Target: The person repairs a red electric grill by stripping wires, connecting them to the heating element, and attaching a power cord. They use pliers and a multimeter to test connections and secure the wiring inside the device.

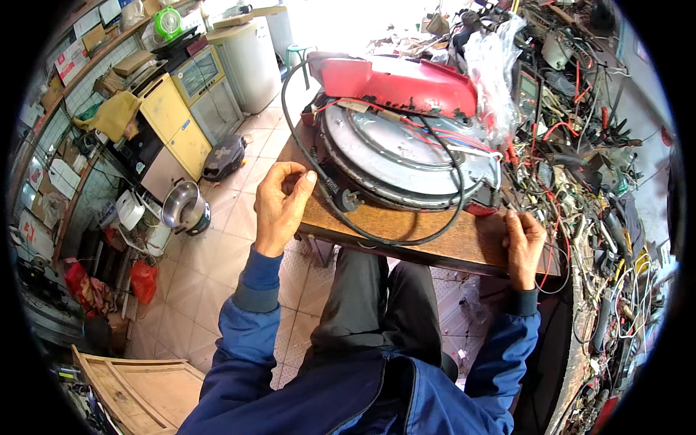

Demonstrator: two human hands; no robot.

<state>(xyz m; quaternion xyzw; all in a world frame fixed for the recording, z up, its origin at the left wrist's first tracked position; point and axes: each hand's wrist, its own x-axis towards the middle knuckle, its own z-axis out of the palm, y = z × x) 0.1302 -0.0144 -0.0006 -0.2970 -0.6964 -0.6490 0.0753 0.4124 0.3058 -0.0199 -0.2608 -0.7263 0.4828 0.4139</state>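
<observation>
In front of me a round electric appliance [391, 163] lies opened on a wooden table [464, 243]. Its grey metal disc faces up, and a red plastic shell [406, 85] leans at its far side. Red, blue and white wires [435, 134] run over the disc. A black power cord [377, 235] loops round the front, with its plug [350, 201] against the near left rim. My left hand [281, 206] is raised left of the disc, thumb and fingers drawn together. Beside the table's right front, my right hand [523, 243] has curled fingers; anything within either hand is too small to make out.
A heap of wires, tools and parts [602, 203] fills the right side. Clear plastic bags [493, 72] hang beside the red shell. On the tiled floor at left stand a metal pot [183, 205] and a dark appliance [225, 157]. Cluttered shelves and a yellow cabinet [170, 119] stand behind them.
</observation>
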